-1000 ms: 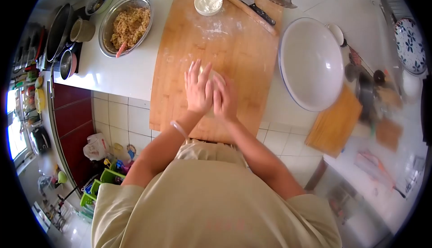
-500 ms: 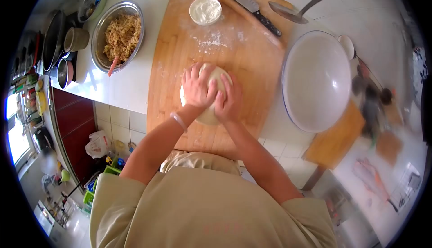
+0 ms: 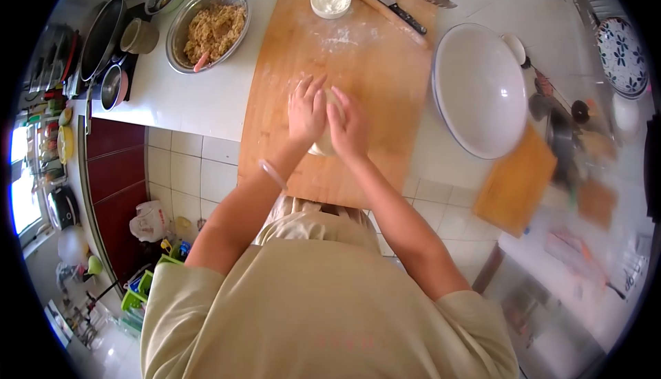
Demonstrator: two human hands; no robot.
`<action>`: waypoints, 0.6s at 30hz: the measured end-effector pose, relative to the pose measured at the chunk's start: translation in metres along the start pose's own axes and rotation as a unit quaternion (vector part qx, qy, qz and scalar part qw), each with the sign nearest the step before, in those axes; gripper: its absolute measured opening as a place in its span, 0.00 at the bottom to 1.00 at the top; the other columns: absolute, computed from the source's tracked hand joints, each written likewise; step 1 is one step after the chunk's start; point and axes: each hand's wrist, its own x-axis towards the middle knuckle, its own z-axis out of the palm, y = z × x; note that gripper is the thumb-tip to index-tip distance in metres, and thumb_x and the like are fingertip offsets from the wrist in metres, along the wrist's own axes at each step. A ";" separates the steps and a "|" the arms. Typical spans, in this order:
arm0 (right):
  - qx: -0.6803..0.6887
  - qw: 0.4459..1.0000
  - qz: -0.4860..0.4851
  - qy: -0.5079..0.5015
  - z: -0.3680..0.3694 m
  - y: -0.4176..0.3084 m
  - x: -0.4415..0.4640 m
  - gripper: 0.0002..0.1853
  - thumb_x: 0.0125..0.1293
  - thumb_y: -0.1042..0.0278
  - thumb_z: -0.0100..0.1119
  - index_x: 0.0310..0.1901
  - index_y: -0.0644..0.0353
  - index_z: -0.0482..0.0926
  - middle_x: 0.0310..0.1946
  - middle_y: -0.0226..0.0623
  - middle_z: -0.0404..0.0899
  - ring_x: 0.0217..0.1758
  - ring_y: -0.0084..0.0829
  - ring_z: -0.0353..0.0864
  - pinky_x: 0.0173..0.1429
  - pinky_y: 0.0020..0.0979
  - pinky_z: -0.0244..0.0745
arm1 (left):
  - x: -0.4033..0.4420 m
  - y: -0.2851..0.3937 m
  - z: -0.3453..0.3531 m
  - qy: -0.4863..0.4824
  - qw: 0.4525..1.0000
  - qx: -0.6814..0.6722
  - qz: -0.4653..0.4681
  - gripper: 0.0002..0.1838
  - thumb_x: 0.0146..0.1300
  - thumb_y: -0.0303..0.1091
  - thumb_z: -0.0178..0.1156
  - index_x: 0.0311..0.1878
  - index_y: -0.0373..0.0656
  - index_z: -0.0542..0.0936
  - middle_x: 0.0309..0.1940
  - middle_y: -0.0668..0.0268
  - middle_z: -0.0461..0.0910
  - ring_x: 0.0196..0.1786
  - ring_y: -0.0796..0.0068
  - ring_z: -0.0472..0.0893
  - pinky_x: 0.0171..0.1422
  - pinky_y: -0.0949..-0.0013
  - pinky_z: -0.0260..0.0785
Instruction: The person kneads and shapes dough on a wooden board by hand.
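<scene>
Both hands are on a ball of pale dough [image 3: 322, 146] near the middle of the floured wooden board [image 3: 289, 152]. My left hand [image 3: 307, 112], with a pale bracelet at its wrist, cups the dough's left side with the fingers pointing away from me. Against the right side presses my right hand [image 3: 350, 125], its thumb beside the left thumb. Most of the dough is hidden under the hands; a strip shows between and below them. Farther up the board are a small white bowl of flour [image 3: 330, 1] and a scatter of loose flour.
A rolling pin [image 3: 385, 11] and a knife [image 3: 390, 6] lie at the board's far right. To the left stands a metal bowl of chunky filling [image 3: 180, 47]. A big white basin [image 3: 480, 90] sits at right, near a smaller wooden board [image 3: 516, 183].
My hands have turned from lying across the top of the dough to cupping its sides, thumbs together. Less dough shows now. The view has shifted, so the tabletop things appear higher.
</scene>
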 end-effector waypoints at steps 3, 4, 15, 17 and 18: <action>0.004 0.998 -0.062 -0.019 -0.012 0.000 -0.043 0.21 0.73 0.52 0.55 0.62 0.52 0.80 0.58 0.46 0.80 0.63 0.48 0.77 0.67 0.50 0.68 | -0.057 -0.002 -0.005 0.053 0.994 0.018 0.089 0.28 0.76 0.44 0.39 0.74 0.48 0.70 0.78 0.48 0.61 0.80 0.43 0.58 0.84 0.40 0.37; -0.013 0.994 -0.112 -0.012 -0.014 0.007 -0.058 0.22 0.73 0.50 0.54 0.62 0.50 0.80 0.62 0.49 0.77 0.66 0.51 0.74 0.70 0.53 0.64 | -0.072 -0.009 -0.004 0.051 0.995 0.019 0.087 0.28 0.76 0.44 0.39 0.74 0.48 0.70 0.78 0.48 0.61 0.80 0.43 0.58 0.84 0.40 0.37; -0.056 0.987 -0.150 -0.016 -0.006 0.049 -0.024 0.25 0.71 0.46 0.52 0.62 0.49 0.82 0.69 0.53 0.72 0.70 0.56 0.72 0.73 0.55 0.59 | -0.027 -0.038 0.012 0.053 0.982 0.085 0.161 0.31 0.71 0.52 0.43 0.70 0.45 0.73 0.73 0.46 0.66 0.76 0.41 0.64 0.80 0.40 0.45; -0.064 0.989 -0.129 -0.017 -0.004 0.050 -0.003 0.25 0.71 0.49 0.54 0.62 0.53 0.81 0.68 0.54 0.72 0.67 0.56 0.74 0.71 0.53 0.64 | -0.003 -0.026 0.010 0.046 0.986 0.086 0.136 0.30 0.71 0.51 0.44 0.69 0.45 0.74 0.71 0.49 0.69 0.74 0.43 0.66 0.79 0.43 0.49; -0.072 0.992 -0.103 -0.018 -0.002 0.050 0.004 0.25 0.70 0.51 0.56 0.62 0.57 0.80 0.68 0.55 0.73 0.65 0.55 0.76 0.68 0.51 0.69 | 0.005 -0.022 0.010 0.035 0.990 0.088 0.108 0.30 0.70 0.51 0.45 0.69 0.46 0.75 0.69 0.51 0.71 0.72 0.44 0.69 0.77 0.45 0.53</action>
